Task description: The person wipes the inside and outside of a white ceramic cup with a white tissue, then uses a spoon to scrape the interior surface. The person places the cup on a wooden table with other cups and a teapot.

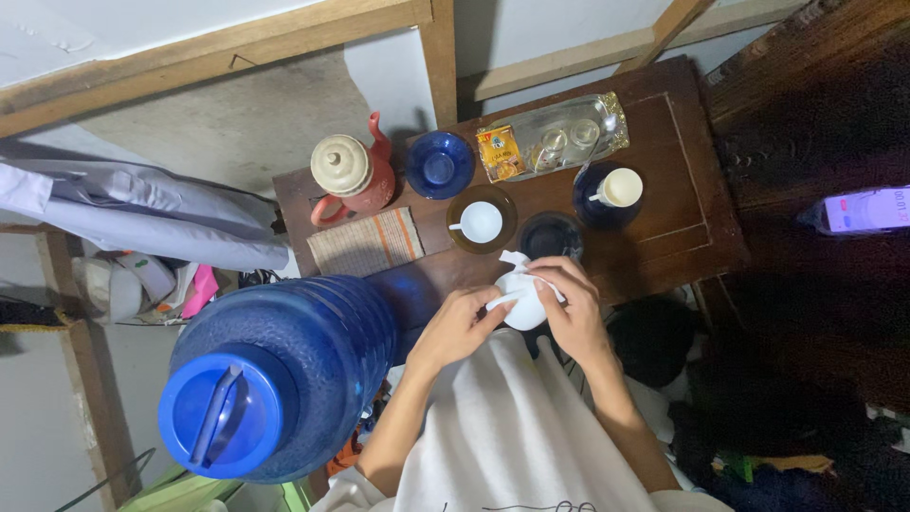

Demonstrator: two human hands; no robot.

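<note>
Left hand (462, 322): fingers curled narrow, tips pinching the handle side of a white cup (524, 301) at its left edge.
Right hand (572, 308): closed over the cup's right side and top, pressing a white tissue (519, 262) against it; a corner of the tissue sticks up past the rim.
Cup: held between both hands, above the near edge of the table (664, 190), just in front of the person's white shirt (512, 427). Whether it rests on the wood or is lifted, I cannot tell.
Key relation: the cup sits right between the hands, its handle pointing left toward the left hand; the right hand covers more of it and carries the tissue.
Just beyond the hands: a dark glass saucer (551, 235), bare, nearly touching the tissue corner.
Left of that: a brown saucer (482, 220) with a second white cup on it, handle to the left.
Right: a blue saucer (607, 194) under a cream cup.
Far row: a red teapot (355, 175) with cream lid, a blue bowl (440, 164), a yellow packet (500, 152) and small glasses on a metal tray (559, 133).
Near the teapot: a woven mat (365, 242).
Left of the person: a big blue water jug (275, 379), cap up, well apart from the cup.
</note>
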